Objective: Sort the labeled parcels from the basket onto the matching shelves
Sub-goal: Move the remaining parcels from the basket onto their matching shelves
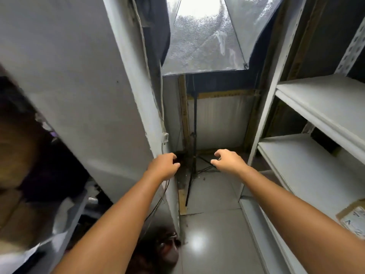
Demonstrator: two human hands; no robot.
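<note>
Both my arms reach forward over the floor of a narrow aisle. My left hand (165, 165) hangs by the corner of a white wall, fingers loosely curled, holding nothing. My right hand (229, 160) is level with it a little to the right, fingers also loosely curled and empty. A white metal shelf unit (308, 167) stands along the right side. On its lowest visible shelf at the far right edge lies a brown parcel with a white label (355, 217), partly cut off by the frame. No basket is in view.
A white wall (85, 95) fills the left. Ahead stands a softbox light (205, 36) on a black tripod (192, 171) whose legs spread over the glossy tiled floor (213, 234). A thin cable hangs down the wall corner. Dark clutter sits at lower left.
</note>
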